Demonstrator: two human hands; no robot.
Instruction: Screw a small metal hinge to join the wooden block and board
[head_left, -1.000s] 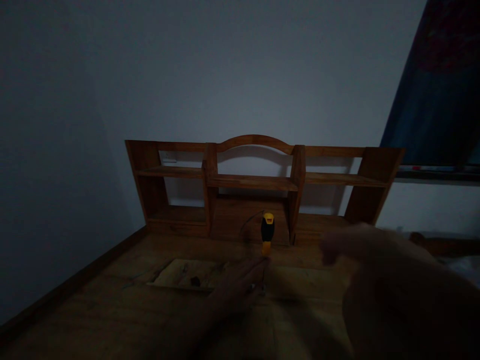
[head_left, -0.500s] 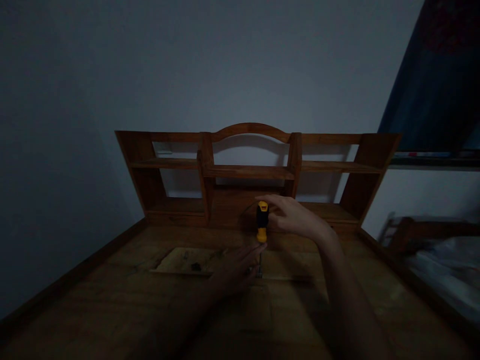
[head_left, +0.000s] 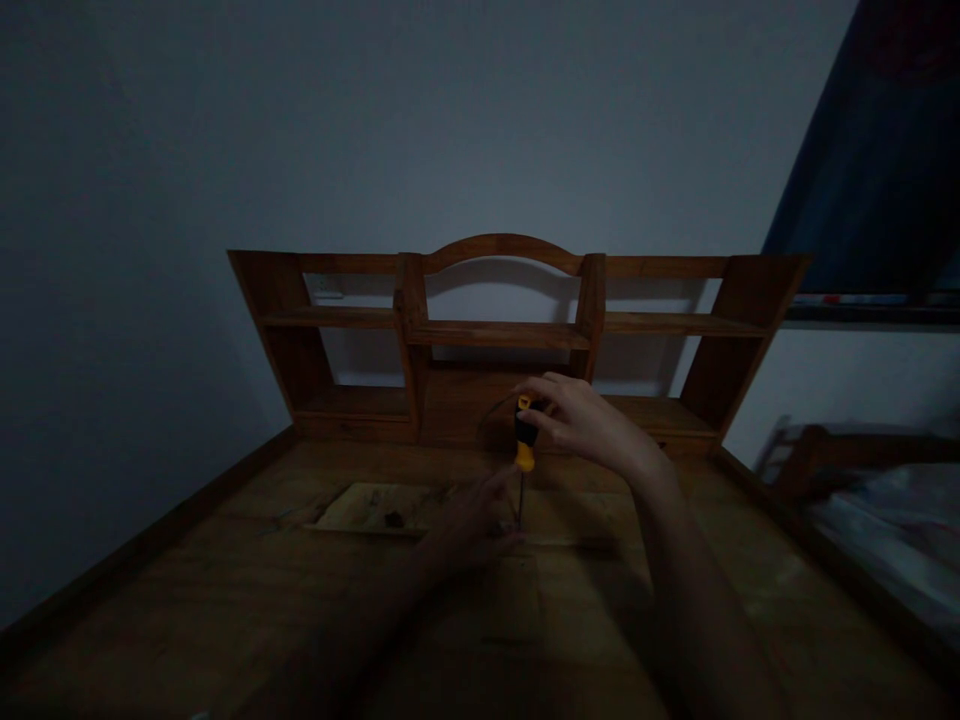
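My right hand [head_left: 581, 420] grips a screwdriver [head_left: 526, 432] by its yellow and black handle, thumb and fingers closed around the upper part. The thin shaft points nearly straight down to the wooden board [head_left: 622, 620]. Low beside the shaft is my left hand [head_left: 469, 520], its index finger reaching up near the yellow collar and its thumb close to the tip. Its other fingers are curled, and whatever they hold at the tip is too dark and small to make out. Left of that hand, a pale rough-edged patch [head_left: 356, 508] with a dark spot shows in the board.
A wooden shelf unit [head_left: 499, 340] with an arched top rail stands at the board's far end against the wall. Raised edges [head_left: 187, 520] run along the board's sides. A dark curtain [head_left: 877, 170] hangs at right, above pale bedding [head_left: 900, 540]. A wall socket [head_left: 327, 288] shows behind the shelf.
My right fingers have wrapped further over the screwdriver's handle, with the thumb now across it. My left fingers have spread slightly along the shaft. The view has tilted a little.
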